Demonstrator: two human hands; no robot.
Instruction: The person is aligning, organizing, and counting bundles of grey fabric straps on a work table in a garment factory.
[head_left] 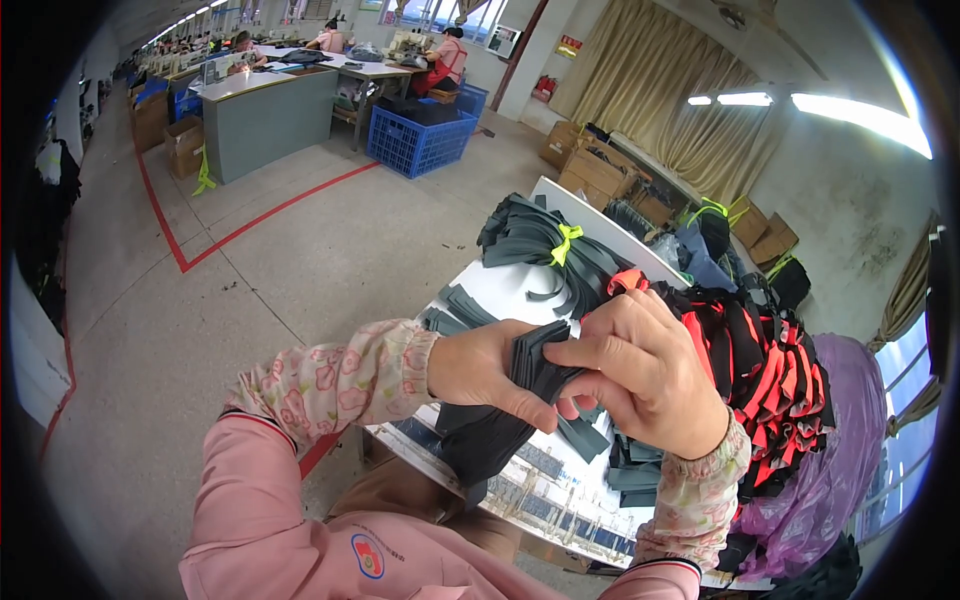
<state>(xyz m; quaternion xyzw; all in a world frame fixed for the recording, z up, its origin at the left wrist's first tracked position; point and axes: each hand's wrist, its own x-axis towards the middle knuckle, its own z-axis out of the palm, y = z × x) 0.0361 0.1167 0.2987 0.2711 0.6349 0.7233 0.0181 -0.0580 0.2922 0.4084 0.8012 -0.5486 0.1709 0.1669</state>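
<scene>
Strips (pixel 533 352) in both hands

White worktop (pixel 497 292) is carrying a looped bundle (pixel 512 232) by its far edge. Above it, inside the near edge, right hand (pixel 645 370) is pinching the strips, fingers curled; left hand (pixel 480 368) is gripping, half closed. Slackening fingers could be sending layers askew. Strips are looking flat, matte, clothlike.

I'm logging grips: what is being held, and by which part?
A stack of dark strips: the left hand clasps its left side near the upper end; the right hand pinches its right edge.
</scene>
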